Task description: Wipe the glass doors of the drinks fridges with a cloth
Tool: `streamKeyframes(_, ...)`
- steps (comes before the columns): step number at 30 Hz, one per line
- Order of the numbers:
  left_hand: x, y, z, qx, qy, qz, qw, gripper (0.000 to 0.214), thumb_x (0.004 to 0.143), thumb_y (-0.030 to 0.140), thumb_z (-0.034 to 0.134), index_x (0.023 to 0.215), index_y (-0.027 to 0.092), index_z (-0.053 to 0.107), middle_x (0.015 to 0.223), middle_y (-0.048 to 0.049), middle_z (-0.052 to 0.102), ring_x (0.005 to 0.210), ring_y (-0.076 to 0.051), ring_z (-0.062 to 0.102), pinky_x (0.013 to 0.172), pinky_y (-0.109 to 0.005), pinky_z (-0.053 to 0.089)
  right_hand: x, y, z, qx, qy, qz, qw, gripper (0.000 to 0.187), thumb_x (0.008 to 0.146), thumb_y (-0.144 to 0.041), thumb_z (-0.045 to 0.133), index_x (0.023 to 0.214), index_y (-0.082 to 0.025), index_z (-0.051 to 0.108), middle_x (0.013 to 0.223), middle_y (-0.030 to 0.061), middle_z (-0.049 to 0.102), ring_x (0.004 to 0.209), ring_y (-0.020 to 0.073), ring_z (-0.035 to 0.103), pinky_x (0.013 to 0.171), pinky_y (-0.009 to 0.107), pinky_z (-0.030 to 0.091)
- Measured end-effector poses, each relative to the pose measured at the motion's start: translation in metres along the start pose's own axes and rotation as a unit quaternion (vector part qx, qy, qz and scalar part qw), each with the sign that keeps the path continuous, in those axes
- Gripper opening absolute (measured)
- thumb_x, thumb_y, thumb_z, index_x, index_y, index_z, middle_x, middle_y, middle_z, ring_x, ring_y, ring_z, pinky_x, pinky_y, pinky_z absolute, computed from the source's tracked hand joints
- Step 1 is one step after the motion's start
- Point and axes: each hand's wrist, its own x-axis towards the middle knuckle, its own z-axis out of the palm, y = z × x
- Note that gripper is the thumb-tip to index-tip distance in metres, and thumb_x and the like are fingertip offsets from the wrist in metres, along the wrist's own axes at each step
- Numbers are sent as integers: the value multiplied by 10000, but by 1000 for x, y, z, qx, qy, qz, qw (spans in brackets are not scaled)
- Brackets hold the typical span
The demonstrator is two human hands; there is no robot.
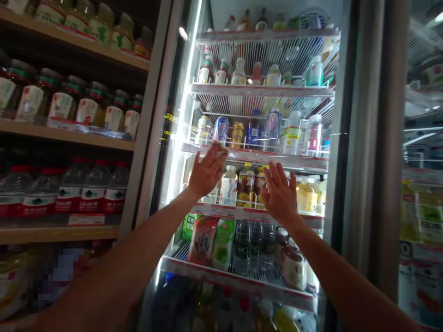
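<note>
My left hand (207,171) is raised in front of a lit drinks cooler, its fingers stretched out near the middle shelf's front edge. At its fingertips is a small brownish patch I cannot make out. My right hand (281,192) is also raised, fingers extended, in front of the shelf of bottled drinks. Nothing shows in its grasp. Behind and between the hands stand a white-labelled bottle (228,186) and a dark tea bottle with a yellow cap (246,184). Above my left hand are a blue can (220,129) and a gold can (237,134). Whether either hand touches glass, I cannot tell.
On the cooler's lower shelf stand a red carton (202,240), a green carton (223,244) and several clear bottles. A wooden shelf (65,133) with jars and red-capped water bottles (93,186) is at left. A metal door frame (370,138) stands at right.
</note>
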Motion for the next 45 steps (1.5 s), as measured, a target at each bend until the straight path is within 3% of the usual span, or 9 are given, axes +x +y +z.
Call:
streamKeyframes(5,8,-9,2,16,51,-188,981,465,888,266,364,1343,179,407,1459,-132,325,1361,-266,271,1082,-521,216,1,-1,1,2,3,-2,1000,543,896,-301,358,1416,-203,235,1465,83,321,1379,232,225,1109,492,137)
streamKeyframes(11,36,53,10,-19,-25,129,991,424,915,288,343,1334,259,406,1459,-39,349,1382,-182,221,1136,-453,95,2,0,3,7,17,-18,1000,542,906,-316,327,1424,-199,219,1455,97,337,1379,226,224,1107,482,143)
streamKeyframes(14,53,41,6,-22,-35,147,988,423,916,288,339,1334,258,399,1463,-44,341,1385,-167,210,1135,-461,78,13,8,0,1,17,-16,1000,519,909,-318,322,1411,-207,252,1457,84,338,1378,216,230,1107,484,152)
streamKeyframes(18,67,-13,-2,-3,25,-99,995,439,898,273,348,1332,237,403,1462,-82,335,1366,-207,266,1108,-522,148,40,26,-6,-15,33,12,999,487,903,-331,334,1368,-188,348,1456,85,339,1377,228,230,1100,502,172)
streamKeyframes(22,74,-37,-3,6,94,-307,947,471,897,271,315,1351,165,382,1465,-155,301,1366,-296,242,1052,-605,208,55,37,-4,-18,31,17,999,496,906,-344,318,1373,-180,345,1461,88,329,1372,231,242,1093,511,194)
streamKeyframes(30,95,15,4,-4,-9,9,1000,443,904,291,326,1337,249,411,1476,-37,316,1380,-193,225,1134,-468,104,51,38,2,-14,39,9,999,523,920,-358,308,1412,-185,267,1465,89,321,1372,228,245,1094,501,209)
streamKeyframes(39,89,-63,-13,10,88,-338,937,490,913,322,279,1347,124,391,1444,-163,338,1344,-341,264,1040,-625,211,51,36,3,-14,43,13,999,530,919,-322,325,1425,-194,233,1462,92,326,1372,229,242,1100,500,196)
streamKeyframes(42,102,-32,-4,0,74,-274,959,480,904,306,303,1351,156,394,1456,-136,330,1348,-323,268,1053,-601,219,51,35,3,-5,45,13,999,540,918,-318,322,1434,-205,211,1465,90,320,1371,233,246,1100,507,189)
streamKeyframes(45,119,15,5,-24,26,-91,995,463,891,291,342,1344,221,404,1466,-86,327,1366,-252,256,1091,-541,196,51,36,3,3,46,11,999,551,919,-318,317,1443,-211,184,1472,88,307,1376,232,233,1098,505,183)
